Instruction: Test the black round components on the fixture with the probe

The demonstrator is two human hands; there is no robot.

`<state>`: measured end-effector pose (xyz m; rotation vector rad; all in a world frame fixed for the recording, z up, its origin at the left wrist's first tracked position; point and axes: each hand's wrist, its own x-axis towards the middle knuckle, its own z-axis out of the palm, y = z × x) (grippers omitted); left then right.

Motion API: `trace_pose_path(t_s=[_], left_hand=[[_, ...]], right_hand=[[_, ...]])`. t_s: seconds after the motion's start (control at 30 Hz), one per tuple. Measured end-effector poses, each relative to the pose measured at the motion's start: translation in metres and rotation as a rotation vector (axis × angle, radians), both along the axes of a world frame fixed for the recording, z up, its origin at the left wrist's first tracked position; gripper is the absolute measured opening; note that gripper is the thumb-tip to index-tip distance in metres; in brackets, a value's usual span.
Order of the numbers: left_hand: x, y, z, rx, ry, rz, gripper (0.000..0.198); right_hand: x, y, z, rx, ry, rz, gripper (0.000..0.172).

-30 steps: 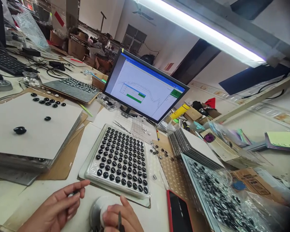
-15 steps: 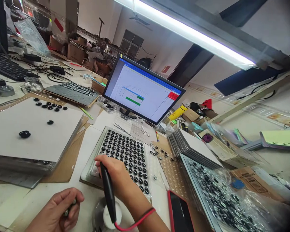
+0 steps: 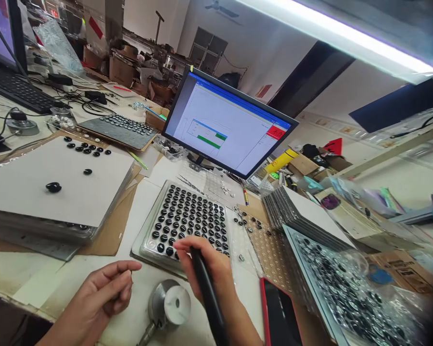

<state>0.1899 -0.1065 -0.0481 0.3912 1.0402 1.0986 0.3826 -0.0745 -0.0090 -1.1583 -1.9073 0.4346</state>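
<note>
My right hand [image 3: 211, 269] grips a black pen-shaped tool [image 3: 206, 293] and hovers over the near edge of a clear tray [image 3: 144, 247]. Rows of shiny black oval pieces [image 3: 191, 211] fill most of the tray; a pocket at its near left corner holds no black piece. Left of the tray, my left hand [image 3: 103, 298] hangs over the table with the forefinger stretched out and the other fingers curled in. Whatever those curled fingers hold, if anything, is hidden. Between my hands stands a round metal device [image 3: 160, 298] with a white disc [image 3: 178, 305] on top.
A board-topped stack [image 3: 104, 192] with loose black pieces lies left. Behind the tray stands a monitor [image 3: 223, 129]. To the right are a red-edged phone [image 3: 279, 312], stacked trays [image 3: 281, 211] and a blue-edged tray [image 3: 292, 240] heaped with black pieces.
My right hand has drawn back from the tray's left side to its near edge, uncovering the round device. My left forefinger has straightened, and the small pieces seen in that hand no longer show.
</note>
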Motion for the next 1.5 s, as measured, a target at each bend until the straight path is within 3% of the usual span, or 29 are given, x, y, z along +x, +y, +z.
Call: trace_pose_path(t_s=[0.2,0.4,0.5,0.67,0.73,0.9,1.03,1.23,1.5], left_hand=[[-0.006,-0.007,0.004,0.083,0.234,-0.178,0.035],[0.004,-0.011,0.011,0.227,0.492,-0.28,0.018],[0.009,-0.01,0.019,0.251,0.511,-0.319,0.018],[0.011,-0.006,0.02,0.084,0.36,-0.361,0.038],[0.016,-0.005,0.022,0.078,0.356,-0.348,0.035],[0.032,-0.013,0.029,0.149,0.468,-0.177,0.026],[0.035,-0.02,0.025,0.143,0.574,-0.088,0.027],[0.039,-0.02,0.022,0.456,0.745,-0.165,0.008],[0.042,-0.017,0.021,0.435,0.712,-0.225,0.006]], right_hand=[[0.012,-0.051,-0.009,-0.023,0.196,-0.146,0.028],[0.007,-0.074,-0.031,-0.153,0.509,-0.345,0.017],[0.006,-0.076,-0.042,-0.193,0.626,-0.388,0.012],[0.011,-0.077,-0.05,-0.21,0.716,-0.421,0.011],[0.012,-0.078,-0.051,-0.21,0.726,-0.426,0.011],[0.013,-0.081,-0.052,-0.201,0.716,-0.421,0.012],[0.012,-0.083,-0.049,-0.213,0.748,-0.415,0.011],[0.011,-0.083,-0.046,-0.224,0.77,-0.413,0.014],[0.011,-0.083,-0.045,-0.219,0.753,-0.419,0.011]])
